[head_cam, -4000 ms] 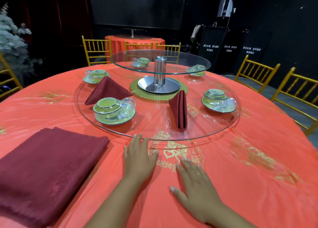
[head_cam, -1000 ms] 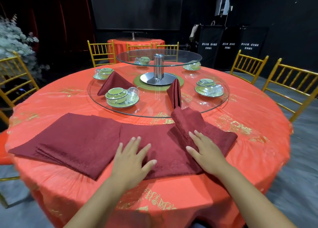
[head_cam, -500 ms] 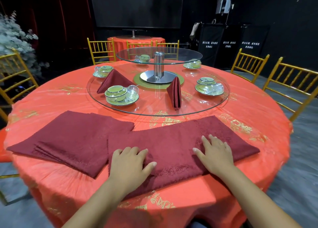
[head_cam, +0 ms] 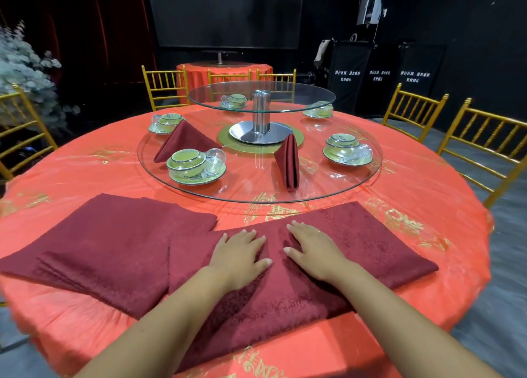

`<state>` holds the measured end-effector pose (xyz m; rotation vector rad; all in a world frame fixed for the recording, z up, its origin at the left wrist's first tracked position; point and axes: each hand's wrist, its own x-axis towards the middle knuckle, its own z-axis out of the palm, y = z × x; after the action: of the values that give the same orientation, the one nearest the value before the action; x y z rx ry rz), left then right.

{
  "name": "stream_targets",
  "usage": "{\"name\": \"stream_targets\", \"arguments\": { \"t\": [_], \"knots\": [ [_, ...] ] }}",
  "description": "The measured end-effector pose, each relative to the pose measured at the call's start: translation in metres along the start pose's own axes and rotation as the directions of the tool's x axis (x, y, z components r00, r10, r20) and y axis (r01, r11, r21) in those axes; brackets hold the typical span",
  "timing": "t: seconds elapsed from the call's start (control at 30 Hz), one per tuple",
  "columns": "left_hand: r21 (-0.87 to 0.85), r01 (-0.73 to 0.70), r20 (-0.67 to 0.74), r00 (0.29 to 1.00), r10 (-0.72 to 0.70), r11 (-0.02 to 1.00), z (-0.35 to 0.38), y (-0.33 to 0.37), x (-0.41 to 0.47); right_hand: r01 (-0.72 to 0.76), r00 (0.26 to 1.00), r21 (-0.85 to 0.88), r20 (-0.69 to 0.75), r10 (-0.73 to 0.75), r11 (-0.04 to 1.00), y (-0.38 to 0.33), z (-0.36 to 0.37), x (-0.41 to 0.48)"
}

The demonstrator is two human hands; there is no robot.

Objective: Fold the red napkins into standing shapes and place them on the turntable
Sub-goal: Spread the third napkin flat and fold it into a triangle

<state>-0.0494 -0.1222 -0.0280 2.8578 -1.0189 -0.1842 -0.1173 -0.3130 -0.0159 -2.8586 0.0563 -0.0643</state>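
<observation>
On the head camera I see the left hand [head_cam: 239, 253] and right hand [head_cam: 313, 252] lying flat, fingers straight, side by side on the spread dark red cloth napkin [head_cam: 365, 243]. The napkin overhangs the table's near edge, just short of the round glass turntable [head_cam: 256, 198].

Both hands flat on a spread dark-red napkin [head_cam: 370, 243], on the person's side of the glass turntable [head_cam: 368, 175].

Left hand [head_cam: 239, 256] and right hand [head_cam: 313, 252] lie close side by side mid-napkin, fingers straight, pointing at the turntable. The napkin's far edge sits near the turntable rim; its near edge hangs over the table edge. Napkin stack [head_cam: 99, 243] is left of the spread one and overlaps it. Two folded napkins stand on the turntable: triangular one [head_cam: 185, 141] on its left, narrow one [head_cam: 289, 163] at front centre. Green cup-and-saucer set [head_cam: 194, 166] touches the triangular one, another set [head_cam: 346, 149] on the turntable's right. Steel post [head_cam: 261, 112] at the turntable's centre carries a smaller glass tier [head_cam: 313, 95]. Orange-red tablecloth [head_cam: 85, 166] underneath; gold chairs [head_cam: 413, 109] around.
</observation>
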Motion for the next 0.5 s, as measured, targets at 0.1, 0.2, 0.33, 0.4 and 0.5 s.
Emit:
{"name": "stream_targets", "arguments": {
  "t": [0.1,0.2,0.33,0.4,0.5],
  "knots": [
    [0.044,-0.014,-0.077,0.997,0.018,0.999,0.008,0.000,-0.002,-0.002,0.997,0.052,-0.081,0.006,0.999,0.002,-0.004,0.016],
    [0.045,-0.025,-0.146,0.989,0.031,0.999,0.016,0.000,-0.006,-0.005,0.995,0.090,-0.102,0.014,0.996,0.002,-0.006,0.034],
    [0.046,-0.026,-0.210,0.977,0.035,0.999,0.018,0.001,-0.009,0.013,0.994,0.059,-0.108,-0.007,0.998,0.000,0.000,0.052],
    [0.075,-0.034,-0.227,0.973,0.050,0.997,0.017,0.001,-0.010,0.036,0.993,0.060,-0.113,-0.030,0.998,0.000,0.004,0.057],
    [0.084,-0.056,-0.233,0.970,0.074,0.995,0.010,0.002,-0.010,0.079,0.992,0.031,-0.104,-0.075,0.996,0.003,0.010,0.059]
  ]
}}
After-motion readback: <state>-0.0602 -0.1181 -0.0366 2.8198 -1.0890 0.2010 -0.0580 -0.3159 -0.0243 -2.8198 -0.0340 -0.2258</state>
